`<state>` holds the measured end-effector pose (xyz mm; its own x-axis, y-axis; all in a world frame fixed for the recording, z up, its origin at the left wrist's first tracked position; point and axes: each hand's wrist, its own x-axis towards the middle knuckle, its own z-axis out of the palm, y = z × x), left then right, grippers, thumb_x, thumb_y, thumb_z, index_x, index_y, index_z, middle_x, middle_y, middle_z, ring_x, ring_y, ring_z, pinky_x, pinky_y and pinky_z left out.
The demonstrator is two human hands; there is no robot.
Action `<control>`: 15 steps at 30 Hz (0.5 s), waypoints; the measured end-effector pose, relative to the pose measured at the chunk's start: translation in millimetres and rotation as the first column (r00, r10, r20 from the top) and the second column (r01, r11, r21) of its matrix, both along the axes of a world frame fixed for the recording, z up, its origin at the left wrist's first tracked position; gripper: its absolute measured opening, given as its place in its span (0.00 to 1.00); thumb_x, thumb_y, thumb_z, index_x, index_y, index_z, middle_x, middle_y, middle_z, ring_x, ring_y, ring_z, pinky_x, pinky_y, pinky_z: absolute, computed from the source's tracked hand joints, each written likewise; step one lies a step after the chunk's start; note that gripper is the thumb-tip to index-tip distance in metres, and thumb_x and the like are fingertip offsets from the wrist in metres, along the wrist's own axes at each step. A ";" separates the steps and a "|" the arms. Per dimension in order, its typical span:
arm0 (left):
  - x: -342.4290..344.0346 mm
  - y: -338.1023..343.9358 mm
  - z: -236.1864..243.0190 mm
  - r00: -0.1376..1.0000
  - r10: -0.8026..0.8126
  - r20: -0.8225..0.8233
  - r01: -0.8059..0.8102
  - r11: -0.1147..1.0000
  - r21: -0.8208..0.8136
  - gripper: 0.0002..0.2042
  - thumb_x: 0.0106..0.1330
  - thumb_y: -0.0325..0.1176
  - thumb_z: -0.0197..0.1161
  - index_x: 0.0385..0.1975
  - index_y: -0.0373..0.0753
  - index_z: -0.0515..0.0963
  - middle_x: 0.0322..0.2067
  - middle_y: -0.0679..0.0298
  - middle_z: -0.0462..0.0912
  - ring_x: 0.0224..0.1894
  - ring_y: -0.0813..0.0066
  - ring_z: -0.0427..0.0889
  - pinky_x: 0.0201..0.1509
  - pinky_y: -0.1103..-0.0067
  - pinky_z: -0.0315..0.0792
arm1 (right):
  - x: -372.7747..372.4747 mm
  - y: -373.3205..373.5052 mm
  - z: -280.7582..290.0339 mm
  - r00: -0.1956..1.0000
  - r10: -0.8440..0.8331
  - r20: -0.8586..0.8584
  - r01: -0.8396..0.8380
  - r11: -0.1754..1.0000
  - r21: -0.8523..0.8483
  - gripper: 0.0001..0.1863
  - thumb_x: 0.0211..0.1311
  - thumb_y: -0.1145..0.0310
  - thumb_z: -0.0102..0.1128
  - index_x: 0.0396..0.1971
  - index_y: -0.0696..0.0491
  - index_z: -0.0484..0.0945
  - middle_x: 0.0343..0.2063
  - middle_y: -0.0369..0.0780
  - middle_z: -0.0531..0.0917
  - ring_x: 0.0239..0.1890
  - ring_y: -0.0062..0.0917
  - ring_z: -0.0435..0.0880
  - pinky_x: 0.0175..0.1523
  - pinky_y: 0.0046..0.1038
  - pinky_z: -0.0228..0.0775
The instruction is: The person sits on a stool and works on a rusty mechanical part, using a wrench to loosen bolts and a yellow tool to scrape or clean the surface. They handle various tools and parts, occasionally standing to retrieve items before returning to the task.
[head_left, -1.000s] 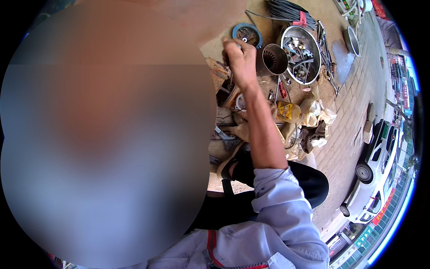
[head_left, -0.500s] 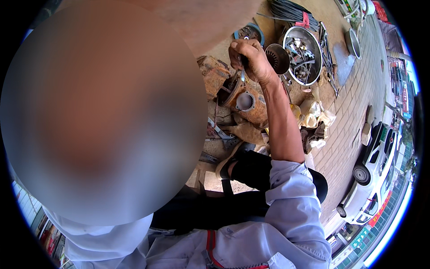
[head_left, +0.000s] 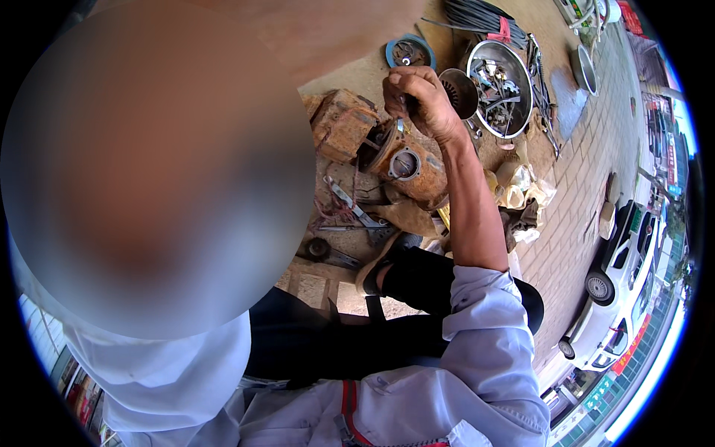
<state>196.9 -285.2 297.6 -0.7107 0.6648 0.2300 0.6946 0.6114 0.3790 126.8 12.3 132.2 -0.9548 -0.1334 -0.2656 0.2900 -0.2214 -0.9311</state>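
My right hand (head_left: 421, 100) is closed in a fist round a dark-handled tool with a flat metal blade (head_left: 401, 125). Its blade points down at the rim of a rusty cylindrical motor housing (head_left: 428, 179); whether it touches the metal I cannot tell. On the housing's side is a round flanged opening (head_left: 404, 164). A rusty box-shaped metal part (head_left: 344, 127) lies to the left, close against the housing. My left hand does not show; a large blurred patch covers the left of the view.
A steel basin of loose metal parts (head_left: 525, 100) and a slotted metal cylinder (head_left: 463, 88) stand beyond my hand, near a blue-rimmed dish (head_left: 432, 54) and coiled black cable (head_left: 477, 16). Hand tools (head_left: 354, 201) lie left of my shoe (head_left: 380, 272). A white car (head_left: 622, 298) is parked at right.
My right hand stays at the housing rim with the bladed tool, shifted only slightly. The blurred patch has drawn back left, showing more of the rusty box-shaped part and the tools on the ground.
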 end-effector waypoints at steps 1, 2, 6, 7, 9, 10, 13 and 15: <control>0.1 -0.9 0.8 1.000 0.002 0.001 -0.002 1.000 -0.003 0.13 0.61 0.33 0.67 0.42 0.31 0.82 0.41 0.48 0.84 0.44 0.59 0.83 0.49 0.69 0.75 | 0.4 0.8 0.5 1.000 -0.014 -0.007 0.014 1.000 -0.012 0.17 0.64 0.65 0.55 0.15 0.56 0.73 0.14 0.34 0.71 0.19 0.19 0.66 0.27 0.26 0.59; -1.8 -2.5 1.2 1.000 0.006 0.003 -0.006 1.000 -0.007 0.13 0.62 0.33 0.67 0.42 0.31 0.82 0.41 0.48 0.84 0.44 0.60 0.83 0.49 0.69 0.75 | -0.2 -0.3 1.0 1.000 -0.024 -0.012 0.024 0.999 -0.027 0.17 0.64 0.65 0.55 0.15 0.57 0.73 0.15 0.35 0.71 0.19 0.20 0.67 0.27 0.26 0.60; 0.0 -5.3 3.8 1.000 0.012 0.011 -0.012 1.000 -0.015 0.13 0.62 0.33 0.67 0.42 0.31 0.82 0.41 0.48 0.84 0.44 0.60 0.83 0.49 0.69 0.75 | -3.3 2.2 -1.5 1.000 -0.022 -0.013 0.022 1.000 0.018 0.18 0.64 0.64 0.54 0.15 0.57 0.73 0.15 0.36 0.71 0.19 0.21 0.68 0.27 0.26 0.61; 0.3 -5.4 1.9 1.000 0.008 0.018 -0.008 1.000 -0.012 0.13 0.62 0.33 0.67 0.42 0.31 0.82 0.41 0.48 0.84 0.44 0.60 0.83 0.49 0.69 0.75 | -2.6 4.6 -3.0 0.999 -0.030 -0.030 0.030 0.999 0.015 0.17 0.64 0.65 0.54 0.16 0.57 0.73 0.15 0.36 0.71 0.19 0.21 0.68 0.27 0.26 0.61; 0.7 -5.6 2.2 1.000 0.009 0.016 -0.008 1.000 -0.015 0.13 0.62 0.33 0.67 0.42 0.31 0.82 0.41 0.48 0.84 0.44 0.60 0.83 0.49 0.69 0.75 | -2.7 7.1 -5.0 0.997 -0.041 -0.064 0.041 0.999 0.001 0.17 0.64 0.65 0.54 0.16 0.56 0.73 0.15 0.36 0.71 0.19 0.21 0.67 0.27 0.26 0.61; 0.8 -5.3 2.2 1.000 0.009 0.020 -0.008 1.000 -0.017 0.13 0.62 0.33 0.67 0.42 0.31 0.82 0.41 0.48 0.84 0.44 0.60 0.83 0.49 0.69 0.76 | -2.4 7.6 -5.4 0.997 -0.056 -0.056 0.055 0.998 -0.019 0.16 0.64 0.66 0.54 0.16 0.57 0.73 0.16 0.36 0.71 0.19 0.20 0.67 0.27 0.26 0.61; 2.7 -4.6 2.3 1.000 0.002 0.022 -0.001 1.000 -0.017 0.13 0.62 0.33 0.67 0.42 0.31 0.82 0.41 0.48 0.84 0.44 0.61 0.84 0.49 0.70 0.76 | 0.3 9.2 -5.8 0.996 -0.087 -0.037 0.084 0.995 -0.060 0.15 0.64 0.67 0.53 0.18 0.57 0.73 0.16 0.36 0.71 0.19 0.20 0.67 0.27 0.26 0.60; 2.1 -3.3 1.3 1.000 0.004 0.022 -0.003 1.000 -0.018 0.13 0.62 0.33 0.67 0.42 0.31 0.82 0.40 0.49 0.85 0.44 0.61 0.84 0.49 0.70 0.76 | -0.1 9.4 -7.2 0.996 -0.077 -0.034 0.074 0.995 -0.067 0.14 0.64 0.68 0.53 0.18 0.57 0.73 0.16 0.36 0.71 0.19 0.20 0.67 0.27 0.26 0.60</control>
